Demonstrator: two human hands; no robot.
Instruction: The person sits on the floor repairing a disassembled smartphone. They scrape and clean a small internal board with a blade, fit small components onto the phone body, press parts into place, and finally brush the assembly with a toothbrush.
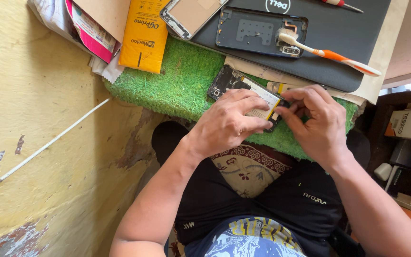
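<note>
Green, shaggy matting [167, 90] covers the work surface, and on it lies an opened phone [236, 85], its back removed so that the dark circuit board at one end and the pale battery in the middle are exposed. Both hands are on it. The left hand [227, 121] lies over the near half of the phone, fingers [250, 110] curled down onto the battery and the thumb pressed against the phone's near edge, so the hand is closed on the phone's body. The right hand [317, 121] meets it from the other side, thumb and forefinger pinched together at the phone's end, right where the battery's yellow-edged corner shows (whether they grip a small part or only press on the frame cannot be told, as the fingers hide the spot). Just beyond the phone, a closed dark laptop [338, 43] rests on the far part of the mat, and on its lid lie a detached dark back cover [253, 31], a phone frame with a tan panel [191, 14] beside it, and a white and orange toothbrush [329, 53] whose bristles touch the cover's corner. A red-handled screwdriver [341, 4] sits at the laptop's far edge. To the left, a yellow padded envelope [143, 35] overlaps the mat, next to a worn yellow wall [39, 143].
</note>
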